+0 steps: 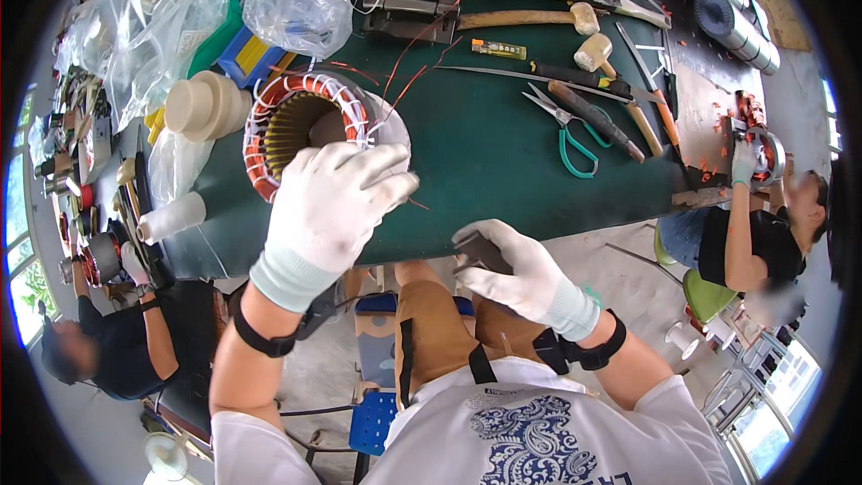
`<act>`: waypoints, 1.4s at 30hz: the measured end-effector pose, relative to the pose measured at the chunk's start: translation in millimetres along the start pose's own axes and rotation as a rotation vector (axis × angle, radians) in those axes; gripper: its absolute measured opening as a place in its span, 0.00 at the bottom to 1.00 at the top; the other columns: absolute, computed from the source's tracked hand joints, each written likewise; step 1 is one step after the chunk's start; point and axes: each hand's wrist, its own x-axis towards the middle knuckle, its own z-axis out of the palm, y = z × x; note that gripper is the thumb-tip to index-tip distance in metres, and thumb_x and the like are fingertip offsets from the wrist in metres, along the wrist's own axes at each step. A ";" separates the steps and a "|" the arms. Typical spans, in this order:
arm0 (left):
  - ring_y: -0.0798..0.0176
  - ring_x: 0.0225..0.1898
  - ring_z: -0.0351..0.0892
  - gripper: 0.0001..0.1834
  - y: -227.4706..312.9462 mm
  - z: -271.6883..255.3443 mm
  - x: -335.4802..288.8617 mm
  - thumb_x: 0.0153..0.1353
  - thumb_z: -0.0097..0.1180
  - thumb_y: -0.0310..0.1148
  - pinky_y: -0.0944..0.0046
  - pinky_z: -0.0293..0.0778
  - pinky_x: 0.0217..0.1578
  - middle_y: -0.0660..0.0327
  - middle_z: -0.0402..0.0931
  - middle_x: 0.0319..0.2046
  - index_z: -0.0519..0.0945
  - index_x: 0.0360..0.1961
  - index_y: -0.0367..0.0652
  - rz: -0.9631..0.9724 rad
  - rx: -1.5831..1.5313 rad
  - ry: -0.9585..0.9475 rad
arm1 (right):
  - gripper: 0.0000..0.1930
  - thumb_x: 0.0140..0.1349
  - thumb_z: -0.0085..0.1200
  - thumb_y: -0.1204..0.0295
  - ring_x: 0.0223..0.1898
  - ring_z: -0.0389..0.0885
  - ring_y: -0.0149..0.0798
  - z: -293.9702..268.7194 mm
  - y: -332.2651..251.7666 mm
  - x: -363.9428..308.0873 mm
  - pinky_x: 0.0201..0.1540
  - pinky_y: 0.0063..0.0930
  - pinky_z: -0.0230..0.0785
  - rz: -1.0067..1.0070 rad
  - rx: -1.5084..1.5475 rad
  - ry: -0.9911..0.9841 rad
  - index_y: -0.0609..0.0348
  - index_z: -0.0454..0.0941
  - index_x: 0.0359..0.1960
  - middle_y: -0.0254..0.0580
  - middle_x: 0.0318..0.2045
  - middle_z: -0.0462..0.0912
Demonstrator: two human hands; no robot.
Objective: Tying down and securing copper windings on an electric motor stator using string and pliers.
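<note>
A motor stator [391,126] lies on the green-topped bench, its open end facing me. Orange-red windings laced with white cord ring that end, and yellowish slot liners show inside the bore. My left hand [337,202], in a white glove, grips the near right part of the stator's rim; its fingertips are partly hidden. Off the bench's front edge, my gloved right hand [530,283] holds a dark grey flat piece [485,254] between thumb and fingers. What kind of piece it is I cannot make out. Loose red wires [395,81] rise from behind the stator.
Cream stepped plastic cylinders [202,106] and a white roll [171,217] stand left. To the right lie teal-handled scissors [575,139], a file [597,121], mallets [593,54] and an orange-handled tool [666,117]. Plastic bags [296,0] crowd the back. Co-workers [754,242] sit at both sides.
</note>
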 end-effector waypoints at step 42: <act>0.50 0.42 0.80 0.16 51.0 40.4 -19.6 0.46 0.53 0.16 0.50 0.73 0.47 0.57 0.80 0.40 0.79 0.38 0.42 0.223 -0.459 0.160 | 0.20 0.65 0.57 0.69 0.53 0.80 0.54 -106.0 -4.5 -93.7 0.56 0.38 0.72 -0.185 -0.954 0.418 0.61 0.76 0.58 0.52 0.51 0.80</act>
